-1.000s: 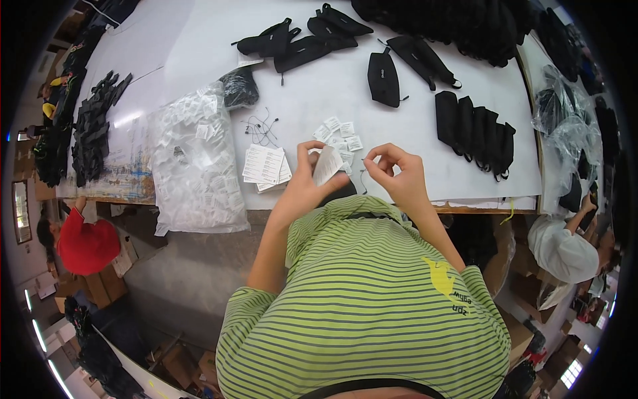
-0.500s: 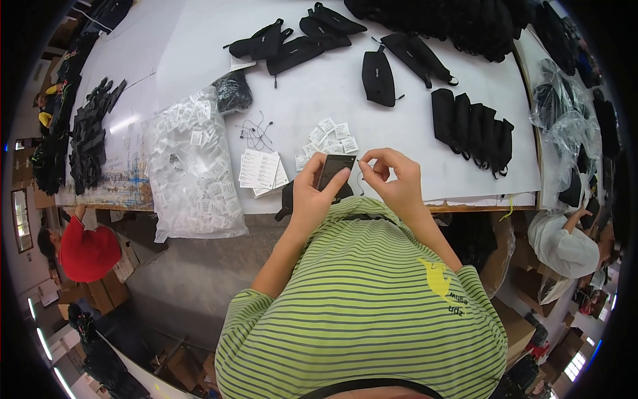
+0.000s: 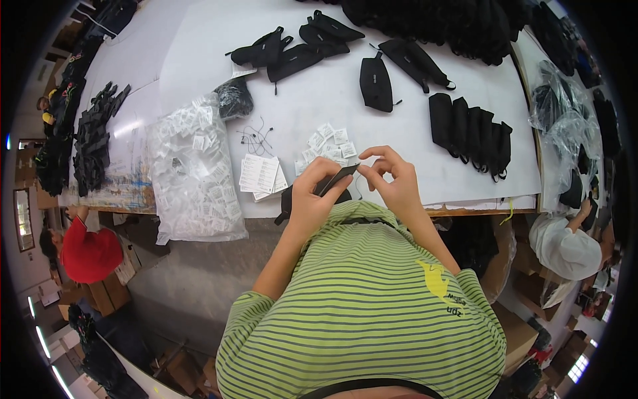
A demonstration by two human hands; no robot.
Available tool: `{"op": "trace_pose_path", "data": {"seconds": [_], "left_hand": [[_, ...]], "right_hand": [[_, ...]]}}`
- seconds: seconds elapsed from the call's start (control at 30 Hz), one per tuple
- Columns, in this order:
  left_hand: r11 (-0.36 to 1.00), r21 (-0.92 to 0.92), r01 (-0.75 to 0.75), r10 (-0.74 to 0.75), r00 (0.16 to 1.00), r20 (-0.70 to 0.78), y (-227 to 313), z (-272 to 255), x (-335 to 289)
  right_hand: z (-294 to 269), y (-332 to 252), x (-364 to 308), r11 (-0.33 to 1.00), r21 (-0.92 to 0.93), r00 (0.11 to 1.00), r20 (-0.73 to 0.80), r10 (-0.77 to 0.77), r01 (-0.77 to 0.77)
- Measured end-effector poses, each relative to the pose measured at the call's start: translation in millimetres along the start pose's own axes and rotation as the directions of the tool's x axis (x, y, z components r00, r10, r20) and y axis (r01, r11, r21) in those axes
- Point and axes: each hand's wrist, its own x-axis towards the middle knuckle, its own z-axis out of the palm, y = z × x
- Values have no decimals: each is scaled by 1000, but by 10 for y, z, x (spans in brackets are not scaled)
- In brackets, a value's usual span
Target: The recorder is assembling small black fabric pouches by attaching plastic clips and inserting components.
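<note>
Card (image 3: 341,178) tilted nearly edge-on since half a second ago, gripped in the left hand (image 3: 311,198) over the table (image 3: 415,136), its tip neared by the right hand (image 3: 397,186), any pinch on the cord (image 3: 359,187) impossible to tell, labels (image 3: 340,136) just beyond

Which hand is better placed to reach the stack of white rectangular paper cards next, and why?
Probably the left hand: it is nearer those white cards, with the right hand on its far side. However, the left hand grips a flat, dark, rectangular card, so it may need freeing first.
</note>
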Motion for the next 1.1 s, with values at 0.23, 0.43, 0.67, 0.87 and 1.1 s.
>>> {"op": "trace_pose_path", "data": {"seconds": [0.23, 0.43, 0.67, 0.87, 1.1], "left_hand": [[875, -325, 358, -257, 914, 314, -30, -18, 95], [919, -302, 251, -155, 938, 309, -131, 137, 206], [914, -255, 315, -162, 860, 484, -536, 391, 1091], [786, 617, -27, 143, 980, -139, -1709, 176, 2570], [412, 910, 55, 281, 942, -184, -2088, -167, 3283]], "right_hand": [[-158, 80, -55, 995, 73, 977, 204, 58, -74], [-274, 162, -3, 820, 414, 887, 402, 226, -396], [-528, 483, 123, 843, 384, 918, 277, 285, -378], [-789, 709, 284, 804, 433, 912, 156, 379, -408], [-1028, 817, 540, 763, 424, 870, 165, 465, -488]]}}
